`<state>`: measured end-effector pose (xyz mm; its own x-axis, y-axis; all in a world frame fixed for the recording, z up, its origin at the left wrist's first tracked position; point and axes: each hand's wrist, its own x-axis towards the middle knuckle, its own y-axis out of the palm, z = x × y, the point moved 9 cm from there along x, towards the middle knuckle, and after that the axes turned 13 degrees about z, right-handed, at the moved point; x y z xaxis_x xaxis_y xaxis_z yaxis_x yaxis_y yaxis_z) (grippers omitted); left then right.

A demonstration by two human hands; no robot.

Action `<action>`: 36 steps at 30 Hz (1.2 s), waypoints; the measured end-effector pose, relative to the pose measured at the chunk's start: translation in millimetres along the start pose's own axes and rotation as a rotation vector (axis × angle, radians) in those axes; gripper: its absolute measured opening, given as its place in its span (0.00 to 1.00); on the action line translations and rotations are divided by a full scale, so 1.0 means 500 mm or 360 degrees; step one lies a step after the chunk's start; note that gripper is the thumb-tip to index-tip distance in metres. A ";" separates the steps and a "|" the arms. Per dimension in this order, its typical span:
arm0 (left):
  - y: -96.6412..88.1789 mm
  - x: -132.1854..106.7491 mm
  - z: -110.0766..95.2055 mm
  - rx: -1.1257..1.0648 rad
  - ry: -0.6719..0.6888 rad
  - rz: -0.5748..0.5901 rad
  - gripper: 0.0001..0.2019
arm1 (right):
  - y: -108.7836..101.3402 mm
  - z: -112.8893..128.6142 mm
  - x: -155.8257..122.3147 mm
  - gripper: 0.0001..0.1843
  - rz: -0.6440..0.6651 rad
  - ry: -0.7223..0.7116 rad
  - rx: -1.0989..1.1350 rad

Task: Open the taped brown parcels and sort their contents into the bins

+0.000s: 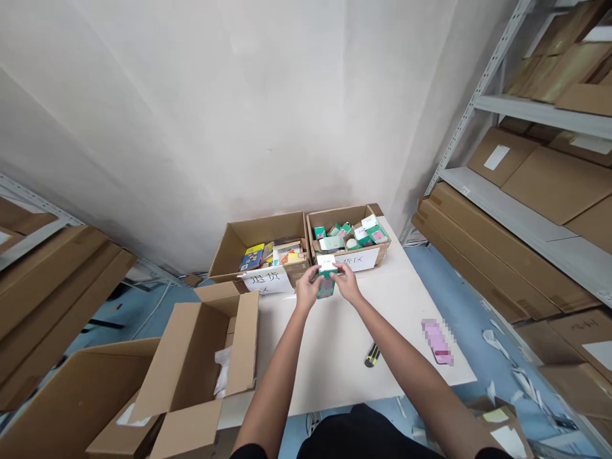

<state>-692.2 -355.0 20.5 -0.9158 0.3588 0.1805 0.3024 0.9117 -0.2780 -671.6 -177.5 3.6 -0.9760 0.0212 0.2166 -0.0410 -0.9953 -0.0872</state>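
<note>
"What are the hands doing?"

"Both are gripping the same thing. The left hand (307,288) has its fingers on one side of a small green-and-white box (327,284), and the right hand (347,282) pinches the other side."

"Where is that box?"

"Held up over the desk (325,357), just in front of the two labelled cartons, its white end toward 12 o'clock."

"Going out from there?"

"At 1 o'clock, near the hands, the right carton (383,252) holds a jumble of small boxes (332,243), also green and white. At 10 o'clock, right beside it, the left carton (268,229) has a yellow-and-blue packet (253,256) among other packs. Each has a white paper sign on its front."

"And nearer the body?"

"A yellow-and-black cutter (371,356) lies at 5 o'clock, partly hidden by the right forearm. At 4 o'clock, near the desk's edge, there's a pink item (437,342), too blurred to name."

"What about 8 o'clock?"

"An open carton (191,357), flaps spread, with some white plastic (222,370) inside."

"Farthest out?"

"Shelves (530,217) stacked with cardboard, between 2 and 3 o'clock, beyond the blue floor (425,261)."
</note>
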 end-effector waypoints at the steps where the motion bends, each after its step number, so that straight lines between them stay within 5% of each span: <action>1: -0.005 0.039 -0.033 -0.0011 0.0047 0.0003 0.19 | -0.018 0.026 0.035 0.20 -0.0005 -0.0045 -0.0017; 8: -0.029 0.272 -0.192 -0.0074 0.0344 -0.0053 0.19 | -0.108 0.180 0.253 0.17 -0.0108 -0.0383 -0.0148; 11: -0.038 0.359 -0.210 -0.0051 0.0359 -0.0055 0.20 | -0.128 0.214 0.338 0.21 -0.0121 -0.0469 -0.0141; 14: -0.084 0.394 -0.204 0.0223 0.0254 -0.0346 0.23 | -0.120 0.202 0.408 0.28 0.0086 -0.0439 0.0058; 16: -0.120 0.377 -0.200 0.0435 0.0213 -0.0559 0.26 | -0.116 0.172 0.430 0.30 0.0176 -0.0348 0.0158; 19: -0.151 0.327 -0.194 0.0602 0.0224 -0.0626 0.28 | -0.121 0.122 0.418 0.29 0.0102 -0.0243 0.0179; 25: -0.187 0.220 -0.196 0.0644 0.0268 -0.0514 0.25 | -0.076 0.101 0.272 0.22 0.0012 -0.0287 -0.0151; 31: -0.218 0.095 -0.184 0.0464 0.0224 -0.0429 0.24 | 0.055 0.143 0.100 0.24 0.0146 -0.0308 -0.0497; 36: -0.278 -0.056 -0.137 0.0392 0.0178 -0.0294 0.24 | 0.222 0.183 0.003 0.26 0.0282 -0.0341 -0.0649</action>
<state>-690.6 -478.3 118.5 -0.9104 0.2238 0.3479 0.0481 0.8926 -0.4482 -658.3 -296.4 83.3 -0.9114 -0.2077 0.3553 -0.0002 -0.8631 -0.5051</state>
